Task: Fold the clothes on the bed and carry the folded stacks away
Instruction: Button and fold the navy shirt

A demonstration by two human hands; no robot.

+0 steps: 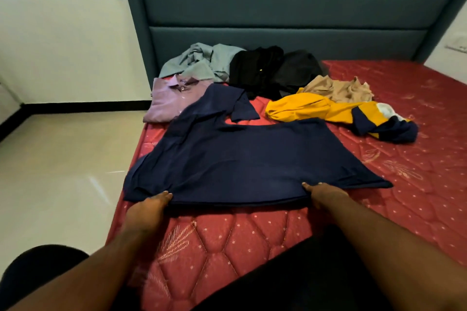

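A navy blue shirt (247, 159) lies spread flat on the red quilted mattress (222, 240), its hem toward me. My left hand (149, 207) pinches the hem's near left part, fingers curled over the cloth edge. At the near right part of the hem, my right hand (326, 194) grips it the same way. Behind the shirt lie unfolded clothes: a lilac polo (171, 101), a grey-blue shirt (199, 63), black garments (273, 70), a tan piece (338, 88) and a yellow-and-navy shirt (336, 113).
A teal padded headboard (290, 7) stands at the far end of the bed. Pale tiled floor (63, 159) runs along the bed's left side. The mattress's right half (417, 159) is bare.
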